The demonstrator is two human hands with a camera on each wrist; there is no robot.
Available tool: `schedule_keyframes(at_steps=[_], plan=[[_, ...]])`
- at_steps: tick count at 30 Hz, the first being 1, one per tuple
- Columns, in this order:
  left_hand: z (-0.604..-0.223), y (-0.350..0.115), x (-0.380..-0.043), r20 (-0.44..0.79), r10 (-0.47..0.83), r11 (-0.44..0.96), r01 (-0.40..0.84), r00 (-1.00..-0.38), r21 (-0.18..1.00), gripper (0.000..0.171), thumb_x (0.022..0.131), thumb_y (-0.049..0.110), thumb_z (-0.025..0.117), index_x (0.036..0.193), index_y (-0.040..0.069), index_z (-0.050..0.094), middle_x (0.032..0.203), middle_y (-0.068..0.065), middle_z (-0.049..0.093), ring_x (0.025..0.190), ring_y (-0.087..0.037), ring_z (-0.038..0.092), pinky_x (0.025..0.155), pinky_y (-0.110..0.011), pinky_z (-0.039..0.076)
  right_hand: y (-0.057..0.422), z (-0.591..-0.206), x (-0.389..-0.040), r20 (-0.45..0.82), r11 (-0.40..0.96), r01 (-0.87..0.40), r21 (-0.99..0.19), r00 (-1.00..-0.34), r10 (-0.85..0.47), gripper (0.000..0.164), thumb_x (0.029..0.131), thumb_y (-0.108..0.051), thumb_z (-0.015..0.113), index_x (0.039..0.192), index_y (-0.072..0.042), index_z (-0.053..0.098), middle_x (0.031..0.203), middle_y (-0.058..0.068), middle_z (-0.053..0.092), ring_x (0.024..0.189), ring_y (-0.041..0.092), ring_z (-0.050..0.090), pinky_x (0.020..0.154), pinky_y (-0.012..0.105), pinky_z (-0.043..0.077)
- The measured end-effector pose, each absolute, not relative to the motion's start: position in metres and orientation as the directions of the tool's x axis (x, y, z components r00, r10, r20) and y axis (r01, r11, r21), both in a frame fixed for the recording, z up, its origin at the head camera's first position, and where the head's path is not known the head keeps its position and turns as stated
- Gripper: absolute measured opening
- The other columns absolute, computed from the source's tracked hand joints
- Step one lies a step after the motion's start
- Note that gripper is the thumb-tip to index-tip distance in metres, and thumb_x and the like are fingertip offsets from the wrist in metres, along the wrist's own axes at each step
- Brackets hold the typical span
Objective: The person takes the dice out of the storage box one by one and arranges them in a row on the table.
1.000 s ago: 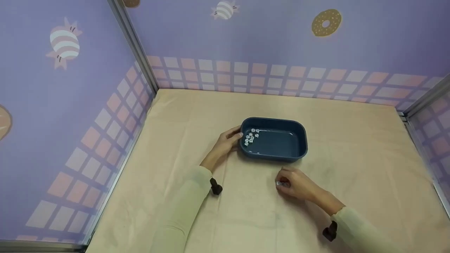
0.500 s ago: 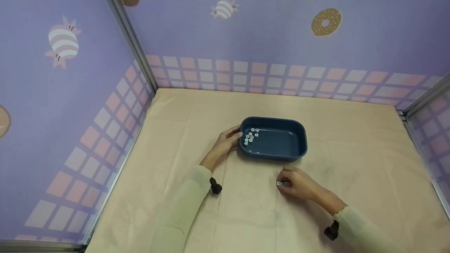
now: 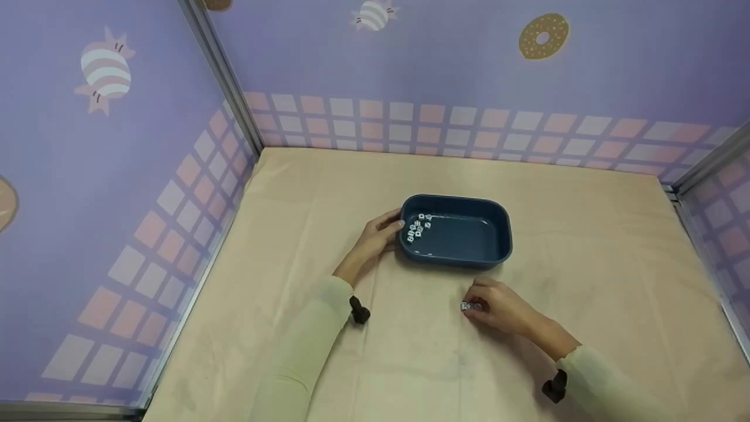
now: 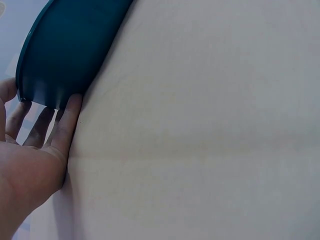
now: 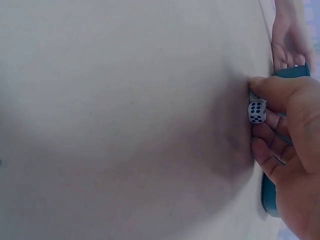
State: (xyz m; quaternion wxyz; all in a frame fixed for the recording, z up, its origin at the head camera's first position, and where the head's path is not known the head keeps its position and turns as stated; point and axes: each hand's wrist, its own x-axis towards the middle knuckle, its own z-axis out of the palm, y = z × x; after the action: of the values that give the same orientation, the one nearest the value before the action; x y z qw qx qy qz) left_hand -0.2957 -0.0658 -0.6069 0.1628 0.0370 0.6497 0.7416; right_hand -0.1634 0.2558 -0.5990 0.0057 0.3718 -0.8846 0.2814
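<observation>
At the left end of the dark blue plastic box (image 3: pixel 463 240), my left hand (image 3: pixel 375 239) holds on, thumb at the rim and fingers against the outer wall. The left wrist view shows those fingers (image 4: pixel 62 125) reaching to the end wall. Several white dice (image 3: pixel 417 228) with dark pips lie inside the box at its left. In front of the box my right hand (image 3: pixel 495 305) pinches a short row of dice (image 3: pixel 470 306) low at the cloth. From the right wrist, one die (image 5: pixel 257 112) shows plainly between thumb and fingers; another is partly hidden by the thumb.
A pale cloth (image 3: pixel 328 193) with light creases covers the table. Purple patterned panels (image 3: pixel 445 70) stand at the back, left and right, joined by metal posts (image 3: pixel 225 76). Dark straps sit at both wrists.
My right hand has shifted very slightly to the right, still pinching the dice. The left hand, the box and the dice inside look the same.
</observation>
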Motion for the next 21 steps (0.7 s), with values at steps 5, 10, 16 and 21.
schedule_keyframes(at_steps=[5, 10, 16, 21], plan=[[-0.607, -0.0656, -0.2957, -0.149, 0.285, -0.089, -0.182, -0.947, 0.979, 0.051, 0.107, 0.028, 0.066, 0.156, 0.02, 0.055, 0.152, -0.009, 0.056, 0.131, -0.028, 0.063, 0.098, -0.041, 0.06, 0.2566, -0.5998, -0.1633, 0.231, 0.566, -0.67, -0.48, -0.72, -0.655, 0.013, 0.09, -0.014, 0.087, 0.096, -0.012, 0.076, 0.091, -0.003, 0.062, 0.082, 0.007, 0.056, 0.068, 0.025, 0.053], [-0.6063, -0.0656, -0.2965, -0.136, 0.277, -0.068, -0.161, -0.951, 0.985, 0.05, 0.107, 0.028, 0.065, 0.156, 0.019, 0.055, 0.153, -0.008, 0.055, 0.136, -0.027, 0.059, 0.102, -0.04, 0.058, 0.2569, -0.5968, -0.163, 0.199, 0.584, -0.647, -0.49, -0.735, -0.648, 0.013, 0.091, -0.017, 0.087, 0.097, -0.014, 0.076, 0.092, -0.003, 0.062, 0.082, 0.009, 0.058, 0.069, 0.026, 0.053], [-0.6068, -0.0655, -0.2974, -0.127, 0.275, -0.065, -0.15, -0.953, 0.986, 0.05, 0.107, 0.028, 0.066, 0.156, 0.019, 0.056, 0.154, -0.008, 0.055, 0.135, -0.027, 0.059, 0.102, -0.042, 0.058, 0.2584, -0.5969, -0.1622, 0.194, 0.588, -0.637, -0.499, -0.743, -0.641, 0.014, 0.09, -0.014, 0.087, 0.098, -0.014, 0.077, 0.094, -0.004, 0.062, 0.084, 0.009, 0.059, 0.07, 0.026, 0.055], [-0.6075, -0.0657, -0.2977, -0.134, 0.281, -0.055, -0.155, -0.95, 0.986, 0.05, 0.107, 0.028, 0.066, 0.155, 0.019, 0.056, 0.155, -0.007, 0.055, 0.137, -0.026, 0.058, 0.103, -0.042, 0.058, 0.2584, -0.5979, -0.1615, 0.205, 0.583, -0.64, -0.5, -0.742, -0.639, 0.012, 0.092, -0.017, 0.086, 0.098, -0.015, 0.077, 0.094, -0.005, 0.063, 0.085, 0.008, 0.058, 0.071, 0.027, 0.055]])
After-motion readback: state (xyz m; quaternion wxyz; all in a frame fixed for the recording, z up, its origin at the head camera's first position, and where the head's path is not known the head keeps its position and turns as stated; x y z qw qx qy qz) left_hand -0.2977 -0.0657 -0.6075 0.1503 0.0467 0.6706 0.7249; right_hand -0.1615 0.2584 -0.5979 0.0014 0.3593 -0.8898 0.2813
